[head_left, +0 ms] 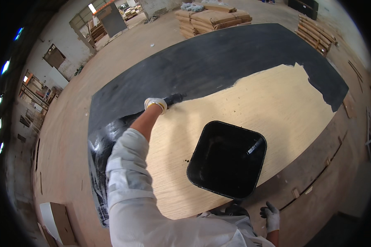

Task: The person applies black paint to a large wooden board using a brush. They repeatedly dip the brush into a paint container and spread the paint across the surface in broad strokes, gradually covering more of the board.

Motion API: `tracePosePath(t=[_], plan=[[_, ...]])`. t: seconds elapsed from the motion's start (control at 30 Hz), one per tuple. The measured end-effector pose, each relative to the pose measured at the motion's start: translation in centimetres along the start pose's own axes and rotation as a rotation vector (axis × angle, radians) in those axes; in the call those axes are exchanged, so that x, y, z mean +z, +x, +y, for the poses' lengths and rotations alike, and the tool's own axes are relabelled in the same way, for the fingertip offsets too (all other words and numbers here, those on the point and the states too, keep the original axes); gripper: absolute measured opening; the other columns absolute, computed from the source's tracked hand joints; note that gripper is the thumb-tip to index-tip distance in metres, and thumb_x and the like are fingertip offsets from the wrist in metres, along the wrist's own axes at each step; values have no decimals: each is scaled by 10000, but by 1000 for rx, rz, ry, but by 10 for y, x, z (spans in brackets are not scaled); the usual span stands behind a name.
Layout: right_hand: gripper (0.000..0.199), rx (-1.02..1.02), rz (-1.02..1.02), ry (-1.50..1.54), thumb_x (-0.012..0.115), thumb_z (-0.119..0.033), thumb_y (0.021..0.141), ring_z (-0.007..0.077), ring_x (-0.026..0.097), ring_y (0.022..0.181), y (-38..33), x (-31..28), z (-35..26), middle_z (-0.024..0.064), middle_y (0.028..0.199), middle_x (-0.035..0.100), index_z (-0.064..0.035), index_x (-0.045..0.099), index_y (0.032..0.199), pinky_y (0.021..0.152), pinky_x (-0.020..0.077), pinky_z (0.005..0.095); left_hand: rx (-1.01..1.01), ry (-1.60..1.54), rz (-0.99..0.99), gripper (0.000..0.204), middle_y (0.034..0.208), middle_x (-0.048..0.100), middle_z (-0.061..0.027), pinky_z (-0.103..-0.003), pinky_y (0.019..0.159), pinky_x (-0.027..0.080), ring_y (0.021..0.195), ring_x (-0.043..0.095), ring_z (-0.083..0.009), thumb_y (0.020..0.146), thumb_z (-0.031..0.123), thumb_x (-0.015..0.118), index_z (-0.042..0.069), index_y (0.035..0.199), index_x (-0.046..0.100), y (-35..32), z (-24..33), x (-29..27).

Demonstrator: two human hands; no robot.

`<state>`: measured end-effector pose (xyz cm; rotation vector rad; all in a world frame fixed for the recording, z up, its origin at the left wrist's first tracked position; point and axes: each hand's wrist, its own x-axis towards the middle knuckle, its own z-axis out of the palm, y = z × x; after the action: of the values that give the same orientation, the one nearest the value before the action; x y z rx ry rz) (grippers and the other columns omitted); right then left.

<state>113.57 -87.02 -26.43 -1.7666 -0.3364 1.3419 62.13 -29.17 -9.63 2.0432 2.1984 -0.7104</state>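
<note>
My left hand (155, 103), in a white glove, reaches out over a large pale wooden board (181, 164). Its fingers are closed round a black, paint-covered tool (174, 99), whose exact kind I cannot make out. That tool rests at the border between the bare wood and a dark painted area (185, 61). Paint at the board's left edge looks wet and glossy. A black square tub (228, 160), coated dark inside, stands on the bare wood. My right hand (270, 217), gloved with dark-stained fingers, hangs beside the near edge, fingers apart and holding nothing.
Beyond the board, stacks of brown wrapped sheets (212, 20) lie on the concrete floor (66, 152). More brown bundles (316, 35) are at the far right. A white panel piece (55, 222) stands at the lower left. Small wooden blocks (296, 192) lie at the right.
</note>
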Motion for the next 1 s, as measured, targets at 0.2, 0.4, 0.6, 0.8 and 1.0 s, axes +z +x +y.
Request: tracePosePath(t=[0.2,0.4,0.6,0.8,1.0], plan=[[596,5,0,-69,604,-76,994,191,715,771,-2,9,-10,176,1031,766,116,495,1548,669,577,297,57,126,38,358,1259,804,-80,-463,909,613,1194,764,-304,1022,334,627,166,1281,806,-16,22,-21],[598,-32,-65,-152,611,-92,993,192,715,796,9,15,-14,181,1062,769,110,502,1546,704,585,302,193,116,89,322,1245,806,-117,-490,870,621,1157,777,-324,997,228,614,124,1210,831,-52,51,4],[568,-63,-72,-55,613,-80,1005,188,701,775,14,10,-7,170,1058,758,77,528,1544,683,578,299,-54,114,21,358,1277,799,-113,-508,900,604,1209,761,-319,1037,244,558,141,1256,821,-91,-63,42],[579,-3,-14,-26,602,-73,1009,183,705,794,8,1,9,173,1068,761,69,513,1564,685,581,301,57,156,81,318,1210,815,-135,-536,807,629,1132,789,-329,988,208,605,98,1172,840,-94,6,37],[557,-33,-115,-93,579,-67,1026,175,702,807,4,12,-5,165,1076,765,62,517,1565,709,584,297,-33,18,183,334,1234,808,-125,-484,843,627,1147,780,-324,995,243,603,134,1213,831,-56,-17,27]])
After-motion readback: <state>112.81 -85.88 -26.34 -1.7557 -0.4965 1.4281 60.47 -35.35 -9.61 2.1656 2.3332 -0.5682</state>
